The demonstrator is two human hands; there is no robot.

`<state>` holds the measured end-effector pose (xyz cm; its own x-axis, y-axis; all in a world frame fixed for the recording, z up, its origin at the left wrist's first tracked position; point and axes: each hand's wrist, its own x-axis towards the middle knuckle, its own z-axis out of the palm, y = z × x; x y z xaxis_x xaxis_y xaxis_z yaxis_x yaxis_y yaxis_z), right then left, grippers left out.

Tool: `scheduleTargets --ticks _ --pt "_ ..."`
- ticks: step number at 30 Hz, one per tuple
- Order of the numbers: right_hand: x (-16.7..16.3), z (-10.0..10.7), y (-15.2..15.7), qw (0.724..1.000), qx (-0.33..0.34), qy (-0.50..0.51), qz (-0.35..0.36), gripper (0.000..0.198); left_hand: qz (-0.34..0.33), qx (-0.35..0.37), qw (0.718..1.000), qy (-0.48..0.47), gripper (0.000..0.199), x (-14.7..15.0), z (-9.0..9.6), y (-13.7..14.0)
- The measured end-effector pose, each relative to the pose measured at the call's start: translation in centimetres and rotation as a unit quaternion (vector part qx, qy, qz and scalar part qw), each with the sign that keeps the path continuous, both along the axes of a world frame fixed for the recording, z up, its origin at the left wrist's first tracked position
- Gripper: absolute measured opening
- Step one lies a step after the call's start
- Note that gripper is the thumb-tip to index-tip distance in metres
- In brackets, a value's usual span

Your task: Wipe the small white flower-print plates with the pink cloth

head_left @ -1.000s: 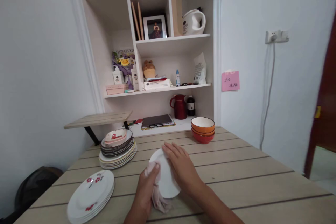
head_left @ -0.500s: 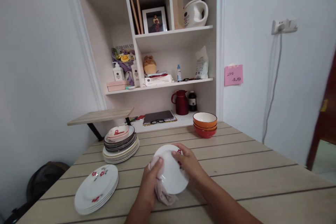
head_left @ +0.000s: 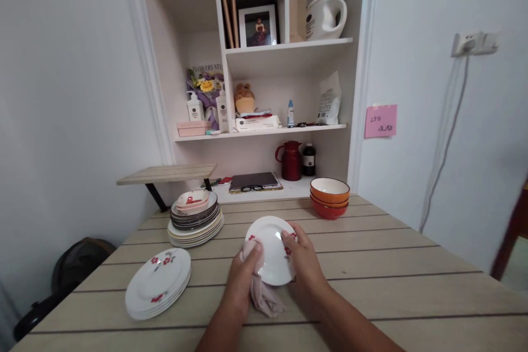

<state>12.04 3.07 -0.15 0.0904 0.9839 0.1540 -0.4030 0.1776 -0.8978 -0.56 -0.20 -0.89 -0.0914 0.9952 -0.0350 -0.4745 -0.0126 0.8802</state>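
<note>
From the head view, the left hand has its grip closed on a pale cloth against the near left rim of a white plate. The right hand's grip is clamped on the plate's right rim, thumb on top. The plate is over the counter, right of some flowered plates; stacked bowls stand beyond, farther right.

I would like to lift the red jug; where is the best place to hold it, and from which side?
Probably by its handle, coming from the left of the picture. The red jug stands upright, and the curved handle sticks out on that side, while the dark bottle stands close on the other, leaving less room there for a hand.
</note>
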Motion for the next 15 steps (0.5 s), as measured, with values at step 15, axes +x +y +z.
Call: scheduleTargets --ticks 15 --pt "3.5 3.1 -0.8 0.971 0.001 -0.093 0.221 0.037 0.019 0.005 1.000 -0.002 0.055 -0.6 0.6 0.0"
